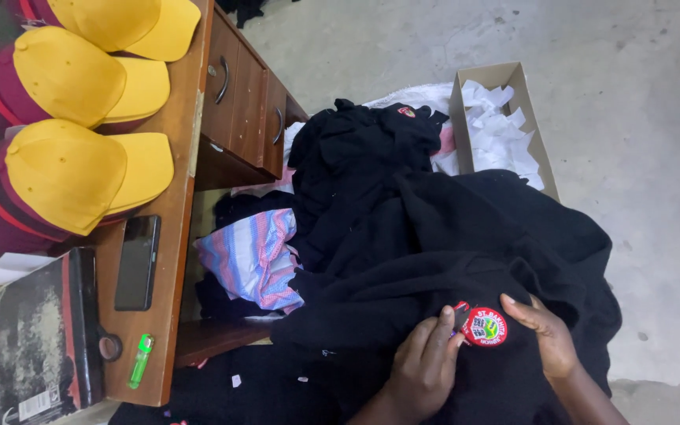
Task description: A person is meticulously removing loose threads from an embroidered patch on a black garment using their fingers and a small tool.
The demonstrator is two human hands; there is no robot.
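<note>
Left hand [423, 370] lies palm-down on the black garment [466, 260] at lower centre of the frame, fingers together, fingertips pinning the left edge of a round red badge [485, 327]. Right hand [545, 338] sits just right of the badge, fingers loosely curled, index finger touching its upper right rim. Neither hand grips anything; both press flat. Both wrists are cut off by the bottom edge.

Garment first, biggest item: a heap of black cloth filling centre and lower right, folds too dark to separate into single pieces. Its lower part runs out of frame. A small red mark shows on the black cloth at upper centre, too small to read as more than a patch.

Wooden desk [179, 142] runs down the left side, drawers facing right. On it: yellow-and-maroon caps [72, 79] stacked at upper left, partly cut by the frame edge, a dark phone [137, 262], a green lighter [141, 360], a black box [41, 338] at lower left, also cropped.

Striped pink-and-blue cloth [257, 256] sits between desk and black heap, partly buried under it. Cardboard box [505, 118] of white scraps at upper right, its near end hidden behind the heap.

Badge is round, so no clear long axis; its face points up at the camera, with a dark tab poking out at its upper left, under the left fingertips.
</note>
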